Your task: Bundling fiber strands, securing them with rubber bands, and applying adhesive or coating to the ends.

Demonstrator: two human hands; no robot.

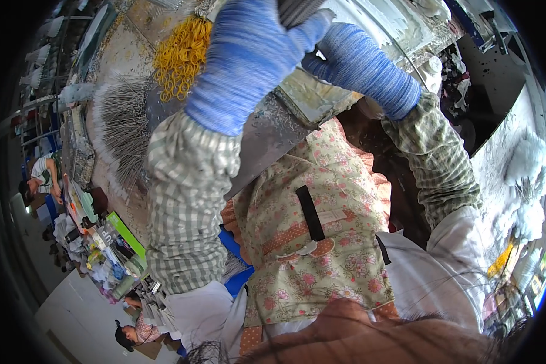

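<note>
My left hand (242,64), in a blue knit glove, is closed around a bundle of thin grey wires (300,10) at the upper edge of the view; the bundle's far end is cut off. Close on its right is my right hand (367,70), in the same kind of glove. Its fingers curl inward, partly behind the left hand, and what they hold, if anything, is hidden. To the left of my left hand lies a heap of yellow rubber bands (183,56). Beyond it spreads a fan of thin grey wires with whitish, fuzzy ends (125,130).
Under my hands is a dark metal plate (264,142) on the worktop, its edge near my floral apron (321,230). A tray-like block (318,100) stands beside it. White fuzzy bundles (528,161) lie far right. Two other people (141,330) are at the far left.
</note>
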